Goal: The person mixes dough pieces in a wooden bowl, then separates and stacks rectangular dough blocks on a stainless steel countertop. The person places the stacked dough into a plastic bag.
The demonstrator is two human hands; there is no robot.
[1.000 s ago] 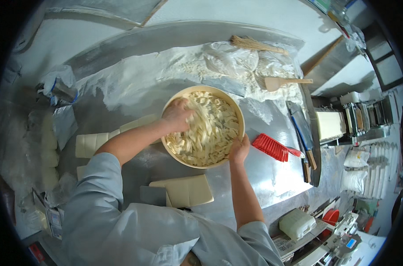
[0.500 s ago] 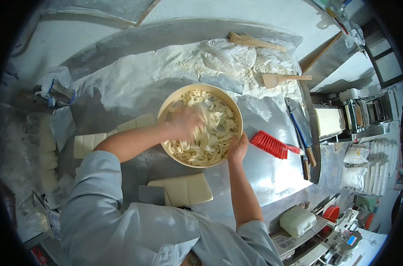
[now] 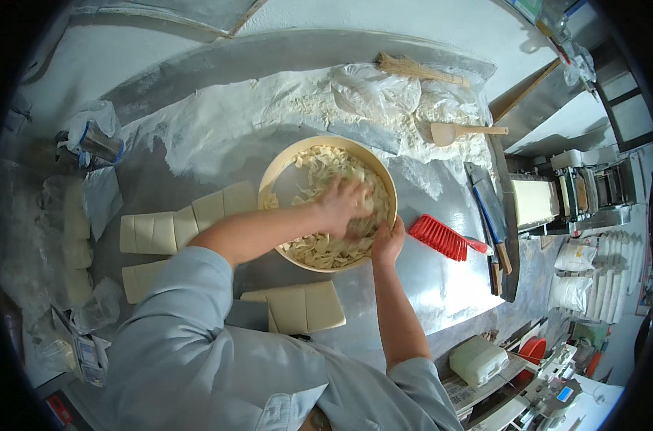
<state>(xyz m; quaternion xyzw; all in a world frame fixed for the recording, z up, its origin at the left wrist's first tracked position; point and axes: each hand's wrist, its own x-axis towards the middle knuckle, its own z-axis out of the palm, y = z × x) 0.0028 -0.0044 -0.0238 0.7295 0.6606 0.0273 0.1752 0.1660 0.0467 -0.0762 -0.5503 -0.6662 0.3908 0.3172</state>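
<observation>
A round sieve with a pale, wood-coloured rim [image 3: 271, 167] rests on the metal table, holding many cut strips of dough [image 3: 319, 253]. Inside it, my left hand [image 3: 346, 207] is among the strips toward the right side. Motion blurs its fingers, so I cannot make out whether they close on any dough. My right hand [image 3: 388, 243] grips the sieve's rim at the lower right. Folded dough sheets [image 3: 308, 305] lie just in front of me, beside a flat grey scraper [image 3: 248, 314]. More dough sheets [image 3: 150, 233] lie to the left, partly behind my left forearm.
A red brush [image 3: 438, 236] lies right of the sieve, near long-handled knives [image 3: 487, 219]. Flour [image 3: 211, 129] covers the far side, with a wooden paddle [image 3: 448, 133], a straw whisk [image 3: 412, 67] and plastic bags [image 3: 376, 90]. A rolling machine [image 3: 581, 187] stands beyond the right edge.
My left hand has swept rightward across the sieve, pushing strips that way and baring its left part. My right hand keeps its hold on the rim.
</observation>
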